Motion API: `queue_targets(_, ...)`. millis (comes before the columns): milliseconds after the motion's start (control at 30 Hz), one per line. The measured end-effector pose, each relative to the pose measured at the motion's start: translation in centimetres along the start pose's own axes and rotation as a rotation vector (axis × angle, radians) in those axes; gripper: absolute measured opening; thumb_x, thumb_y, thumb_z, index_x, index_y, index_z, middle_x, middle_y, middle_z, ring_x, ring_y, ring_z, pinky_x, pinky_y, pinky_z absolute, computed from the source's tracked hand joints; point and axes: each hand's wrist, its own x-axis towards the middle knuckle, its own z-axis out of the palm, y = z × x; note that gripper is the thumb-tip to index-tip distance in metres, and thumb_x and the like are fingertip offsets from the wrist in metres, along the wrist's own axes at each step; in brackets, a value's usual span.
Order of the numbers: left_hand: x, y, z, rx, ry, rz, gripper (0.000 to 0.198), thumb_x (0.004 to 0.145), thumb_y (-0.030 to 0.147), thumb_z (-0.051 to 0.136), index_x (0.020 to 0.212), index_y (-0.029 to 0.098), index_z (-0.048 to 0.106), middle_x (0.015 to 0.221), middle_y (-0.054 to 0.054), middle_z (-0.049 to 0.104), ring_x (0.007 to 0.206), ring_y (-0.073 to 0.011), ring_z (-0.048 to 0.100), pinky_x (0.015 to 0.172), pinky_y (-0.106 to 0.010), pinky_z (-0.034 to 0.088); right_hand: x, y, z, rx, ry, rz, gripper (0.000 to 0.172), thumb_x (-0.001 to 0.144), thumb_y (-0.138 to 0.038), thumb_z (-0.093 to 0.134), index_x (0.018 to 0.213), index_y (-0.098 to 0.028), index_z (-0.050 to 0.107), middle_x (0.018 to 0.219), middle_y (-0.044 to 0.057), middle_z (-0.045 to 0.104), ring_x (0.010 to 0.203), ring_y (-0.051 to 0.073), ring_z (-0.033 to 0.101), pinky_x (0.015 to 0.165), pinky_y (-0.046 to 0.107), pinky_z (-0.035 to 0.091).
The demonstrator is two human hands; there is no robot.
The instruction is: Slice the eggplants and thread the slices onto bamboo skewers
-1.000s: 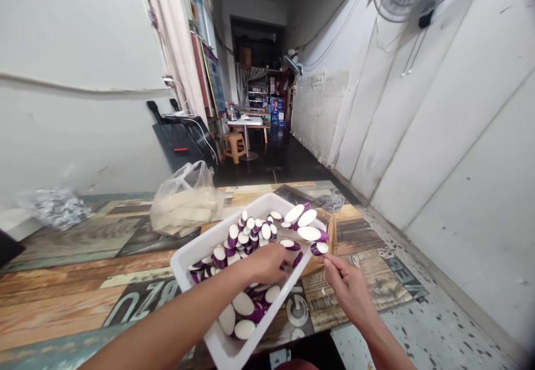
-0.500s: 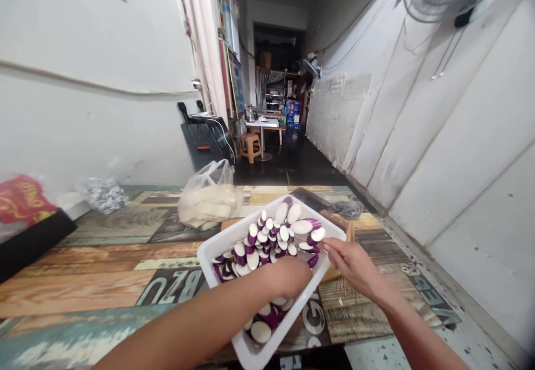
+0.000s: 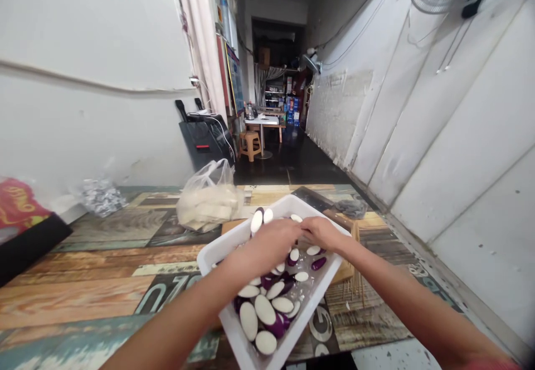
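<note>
Cut pieces of purple-skinned eggplant [image 3: 265, 308], white on their slanted faces, lie in a white plastic tub [image 3: 232, 334]. My left hand [image 3: 280, 239] is over the tub's far half, fingers closed and pointing down; a bit of purple shows under the fingertips, seemingly an eggplant piece. My right hand [image 3: 320, 232] reaches in over the right rim with its fingers pinched, and its fingertips meet those of my left hand. What the pinch holds is hidden. Two eggplant pieces [image 3: 257, 221] stick up just beyond my left hand.
Thin wooden skewers [image 3: 354, 283] lie right of the tub on the patterned wooden table [image 3: 96, 256]. Behind the tub are a plastic bag with pale contents [image 3: 209, 200], a dark board [image 3: 311, 198] and a grey clump [image 3: 351, 208]. A red packet [image 3: 20, 205] lies far left.
My left hand has risen from the tub's middle and moved farther back. My right hand has moved from the right rim inward to meet it. More of the near eggplant pieces show.
</note>
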Motion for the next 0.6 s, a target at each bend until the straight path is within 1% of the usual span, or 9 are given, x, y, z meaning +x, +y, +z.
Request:
queue_targets(33,-0.2,-1.1,-0.3,0.069,0.033,-0.043,0.041,0.078,0.006,0.040,0.115,0.017,0.053,0.120,-0.010,0.055,0.113,-0.0218,0.048,0.097,-0.036,0.032,0.0,0.0,-0.1,-0.004,-0.005,-0.008,0.021,0.085,-0.021,0.048,0.083,-0.018,0.069,0.081,0.006,0.068,0.075,0.016,0.058,0.067,0.022,0.036)
queue_targets(67,-0.3,-2.1,-0.3,0.124,0.025,-0.096,0.046,0.078,0.006,0.039,0.121,0.017,0.049,0.126,-0.010,0.050,0.119,-0.0230,0.042,0.101,-0.040,0.027,-0.1,-0.1,-0.2,-0.009,-0.008,-0.014,0.021,0.085,-0.021,0.049,0.083,-0.018,0.069,0.080,0.006,0.067,0.076,0.016,0.058,0.068,0.022,0.036)
queue_targets(167,-0.8,-3.7,0.4,0.218,-0.116,-0.110,0.054,0.076,0.003,0.040,0.127,0.019,0.042,0.134,-0.009,0.043,0.127,-0.0243,0.032,0.104,-0.046,0.018,0.1,-0.2,-0.2,-0.028,-0.015,-0.014,0.021,0.084,-0.022,0.050,0.080,-0.016,0.069,0.076,0.006,0.065,0.075,0.016,0.057,0.067,0.023,0.036)
queue_targets(233,-1.2,-3.7,1.0,0.248,-0.143,-0.095,0.055,0.076,0.003,0.038,0.128,0.023,0.042,0.138,-0.009,0.038,0.129,-0.0243,0.027,0.104,-0.049,0.015,0.1,-0.2,-0.1,-0.036,-0.022,-0.005,0.022,0.085,-0.023,0.049,0.079,-0.016,0.070,0.076,0.006,0.065,0.074,0.016,0.057,0.066,0.023,0.036)
queue_targets(300,-1.4,-3.4,1.3,0.261,-0.135,-0.094,0.057,0.077,0.002,0.036,0.128,0.027,0.042,0.141,-0.008,0.033,0.131,-0.0241,0.024,0.103,-0.051,0.014,0.1,-0.3,0.1,-0.040,-0.027,0.007,0.023,0.086,-0.024,0.048,0.082,-0.016,0.069,0.079,0.006,0.065,0.075,0.016,0.057,0.066,0.022,0.036)
queue_targets(433,-1.5,-2.9,1.3,0.255,-0.153,-0.107,0.058,0.076,0.001,0.036,0.127,0.027,0.043,0.141,-0.010,0.033,0.130,-0.0229,0.026,0.103,-0.051,0.014,0.2,-0.4,0.3,-0.050,-0.031,0.028,0.025,0.088,-0.026,0.047,0.084,-0.016,0.069,0.081,0.007,0.064,0.075,0.015,0.056,0.065,0.022,0.035)
queue_targets(500,-1.4,-3.0,1.2,0.244,-0.127,-0.093,0.057,0.075,0.001,0.037,0.126,0.025,0.045,0.141,-0.010,0.032,0.130,-0.0225,0.025,0.104,-0.049,0.014,0.2,-0.4,0.3,-0.057,-0.033,0.036,0.023,0.087,-0.025,0.048,0.082,-0.016,0.069,0.079,0.006,0.064,0.073,0.015,0.056,0.064,0.022,0.035)
queue_targets(567,-1.2,-3.1,0.7,0.218,-0.037,-0.100,0.056,0.075,0.000,0.037,0.126,0.023,0.044,0.139,-0.011,0.035,0.129,-0.0223,0.027,0.104,-0.047,0.014,0.2,-0.5,0.0,-0.068,-0.026,0.058,0.020,0.085,-0.025,0.051,0.081,-0.015,0.069,0.078,0.006,0.065,0.072,0.015,0.056,0.064,0.022,0.035)
queue_targets(600,-1.2,-2.9,0.4,0.192,0.015,-0.115,0.055,0.075,0.001,0.037,0.126,0.022,0.045,0.136,-0.011,0.039,0.127,-0.0223,0.031,0.104,-0.044,0.017,0.1,-0.7,-0.2,-0.073,-0.016,0.076,0.020,0.084,-0.025,0.052,0.081,-0.015,0.069,0.079,0.006,0.065,0.072,0.015,0.056,0.065,0.022,0.035)
